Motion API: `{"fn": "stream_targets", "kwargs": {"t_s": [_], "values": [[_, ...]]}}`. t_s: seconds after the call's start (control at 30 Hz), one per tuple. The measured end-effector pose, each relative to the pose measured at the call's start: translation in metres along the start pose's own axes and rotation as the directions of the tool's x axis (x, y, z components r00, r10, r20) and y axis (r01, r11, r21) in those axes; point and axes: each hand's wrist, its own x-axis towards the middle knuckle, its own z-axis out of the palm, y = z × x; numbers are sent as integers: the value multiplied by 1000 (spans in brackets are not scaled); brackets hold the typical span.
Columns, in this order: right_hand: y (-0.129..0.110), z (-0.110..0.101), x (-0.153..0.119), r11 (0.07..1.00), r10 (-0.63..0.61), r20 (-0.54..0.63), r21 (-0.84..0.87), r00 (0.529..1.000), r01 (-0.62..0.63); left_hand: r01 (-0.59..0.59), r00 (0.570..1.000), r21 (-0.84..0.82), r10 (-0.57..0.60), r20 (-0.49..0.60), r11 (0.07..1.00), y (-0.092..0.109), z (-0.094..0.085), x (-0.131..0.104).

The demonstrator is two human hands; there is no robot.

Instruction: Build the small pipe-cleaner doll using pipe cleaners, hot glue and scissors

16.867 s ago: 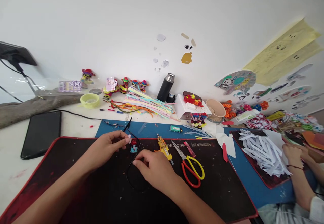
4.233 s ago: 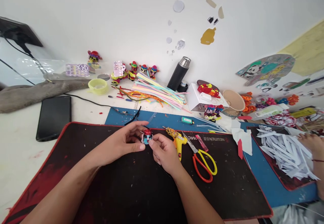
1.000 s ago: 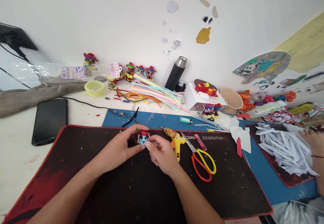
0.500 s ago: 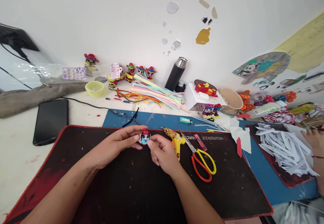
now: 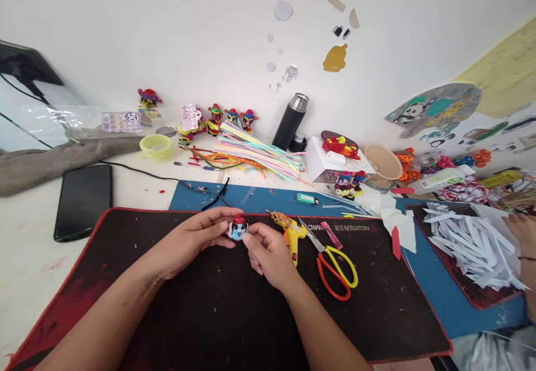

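A small doll head (image 5: 238,228) with a light blue face and a shiny red top is held between my two hands, above the black mat. My left hand (image 5: 209,231) pinches it from the left side with thumb and fingers. From the right, my right hand (image 5: 268,251) grips its lower edge, thumb in front and fingers curled. Just right of my right hand lies a yellow glue gun (image 5: 295,239). Beside that are scissors (image 5: 337,267) with one red and one yellow handle, and a pink-red lighter-like piece (image 5: 332,236).
Pastel pipe cleaners (image 5: 259,150) lie behind the mat, near several small dolls (image 5: 215,118) and a black thermos (image 5: 290,120). A phone (image 5: 85,200) rests at left. On the right, another person's hand (image 5: 519,231) is beside white paper strips (image 5: 464,248).
The doll head has turned slightly in my fingers. Both hands keep nearly the same place and grip.
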Motion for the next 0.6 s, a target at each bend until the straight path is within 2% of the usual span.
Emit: {"fn": "stream_targets", "kwargs": {"t_s": [0.27,0.43,0.6], "values": [[0,-1,0,1000,-8,-1,14,1000,8,19,1000,-44,-19,9,999,0,-1,0],[-1,-3,0,998,-25,-3,54,1000,25,49,998,-128,-43,52,991,2,0,-1],[-2,-4,-1,997,-25,3,75,1000,24,56,995,-139,-44,87,989,2,1,-1]]}}
